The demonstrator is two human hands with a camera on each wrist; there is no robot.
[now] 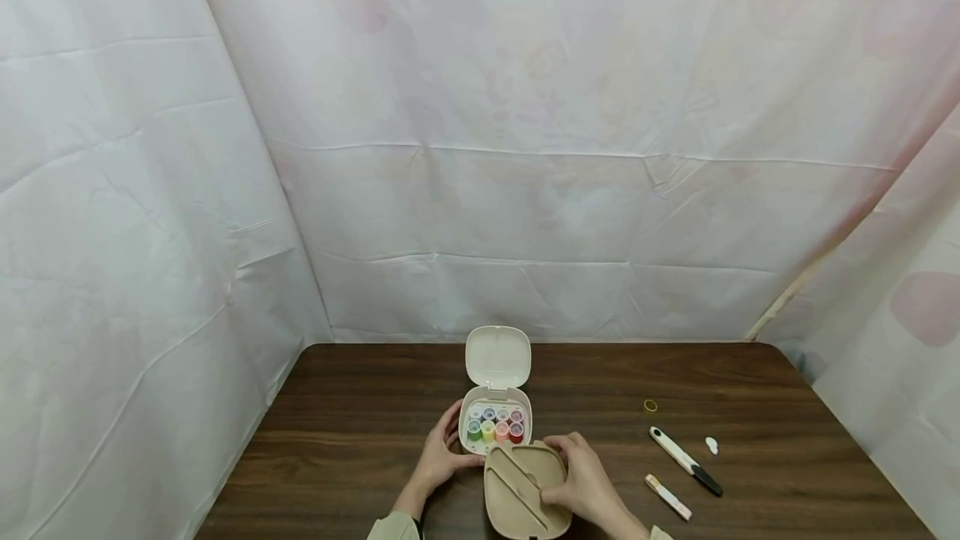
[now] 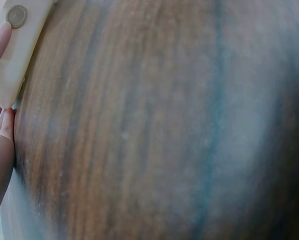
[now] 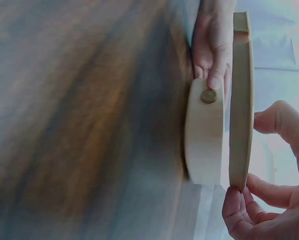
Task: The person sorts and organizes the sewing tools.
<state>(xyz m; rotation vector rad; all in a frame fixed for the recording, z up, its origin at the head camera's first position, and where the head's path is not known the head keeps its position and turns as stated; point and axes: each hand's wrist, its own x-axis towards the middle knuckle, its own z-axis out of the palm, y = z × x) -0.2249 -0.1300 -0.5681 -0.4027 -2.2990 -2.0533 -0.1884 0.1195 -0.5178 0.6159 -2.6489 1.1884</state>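
the left hand grasps the near left corner of an open beige box, thumb by its round button, while the right hand pinches a tan slotted tray, raised off the counter at the box's near side. coloured spools sit in the box, and a black-and-white tool lies well to the right.

I can't read a single word, number or brand on the dark brown wooden table. The round metallic button on the cream plastic box, below the middle of the far edge, shows fine ring-like marks, illegible. Toward the right edge, the slim white-and-orange stick is too small to read.
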